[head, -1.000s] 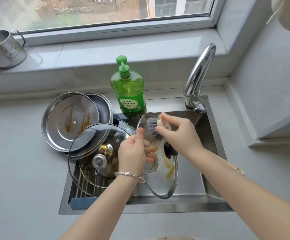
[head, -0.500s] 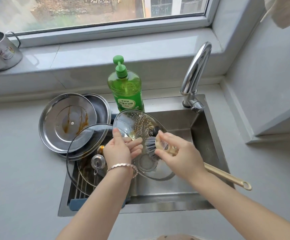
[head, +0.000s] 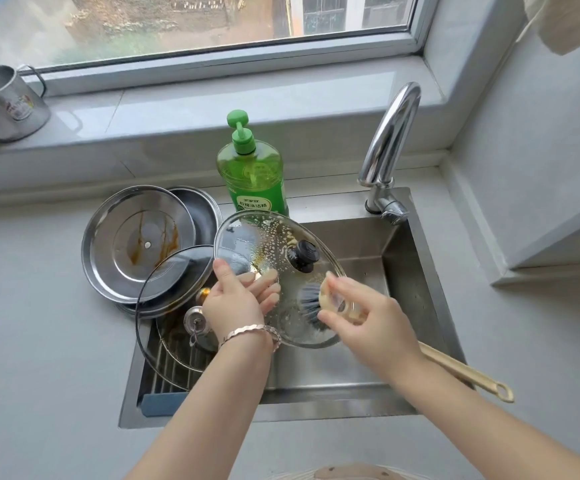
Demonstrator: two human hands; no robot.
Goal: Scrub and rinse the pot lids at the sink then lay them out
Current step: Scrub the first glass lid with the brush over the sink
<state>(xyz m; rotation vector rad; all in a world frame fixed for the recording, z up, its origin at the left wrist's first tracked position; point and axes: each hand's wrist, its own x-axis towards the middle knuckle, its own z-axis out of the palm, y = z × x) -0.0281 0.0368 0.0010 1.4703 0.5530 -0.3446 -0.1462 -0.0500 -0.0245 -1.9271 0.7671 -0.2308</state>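
My left hand [head: 238, 299] grips the left rim of a small glass lid [head: 267, 247] with a black knob [head: 304, 256], held tilted over the steel sink [head: 420, 271]; the lid is soapy. My right hand [head: 361, 323] holds a dish brush [head: 311, 304] near its head, the dark bristles pressed on the lid's lower part, the beige handle [head: 468, 374] sticking out behind my wrist. A larger glass lid [head: 163, 282] leans in the sink's left side. Two steel lids [head: 136, 242] with brown stains lie stacked on the counter to the left.
A green dish soap bottle [head: 252, 174] stands behind the sink. The chrome tap [head: 390, 147] rises at the sink's back right corner. A metal mug [head: 2, 102] sits on the window sill at far left. A wire rack [head: 174, 368] lies in the sink's left part.
The small glass lid has turned from edge-on to lying flatter, knob facing up. The brush has moved from the lid's upper part down to its lower part.
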